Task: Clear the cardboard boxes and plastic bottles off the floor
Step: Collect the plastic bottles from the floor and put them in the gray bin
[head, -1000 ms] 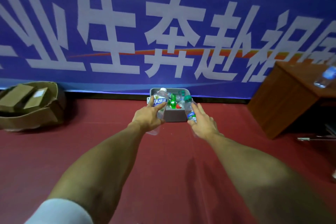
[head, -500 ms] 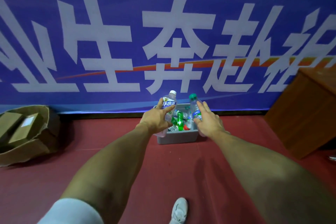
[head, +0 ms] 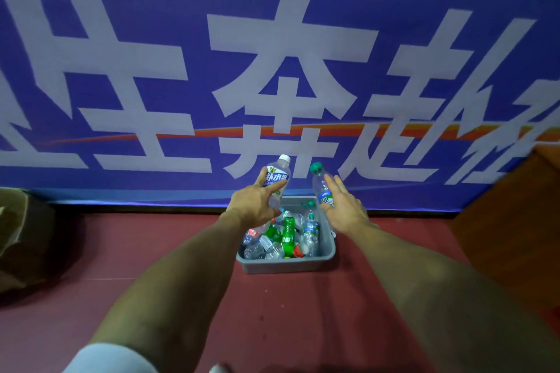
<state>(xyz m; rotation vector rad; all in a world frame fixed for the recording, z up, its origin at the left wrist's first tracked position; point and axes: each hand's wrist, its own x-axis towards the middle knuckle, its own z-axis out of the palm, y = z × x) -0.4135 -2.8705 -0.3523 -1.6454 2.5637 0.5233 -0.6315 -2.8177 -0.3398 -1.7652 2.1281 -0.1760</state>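
A grey plastic bin (head: pixel 288 263) stands on the red floor against the blue banner wall, holding several clear and green plastic bottles (head: pixel 288 232). My left hand (head: pixel 253 206) grips a clear bottle with a white cap and blue label (head: pixel 277 180) above the bin's far left side. My right hand (head: pixel 344 210) holds a clear bottle with a green cap (head: pixel 321 185) above the bin's far right side. Both bottles point cap-up and away from me.
A large open cardboard box (head: pixel 21 239) sits on the floor at the far left, by the wall. A brown wooden cabinet (head: pixel 515 221) stands at the right. The tip of a white shoe (head: pixel 219 369) shows at the bottom edge.
I have moved closer to the bin; it now lies below my hands and looks larger. Both hands still hold their bottles, now over the bin.
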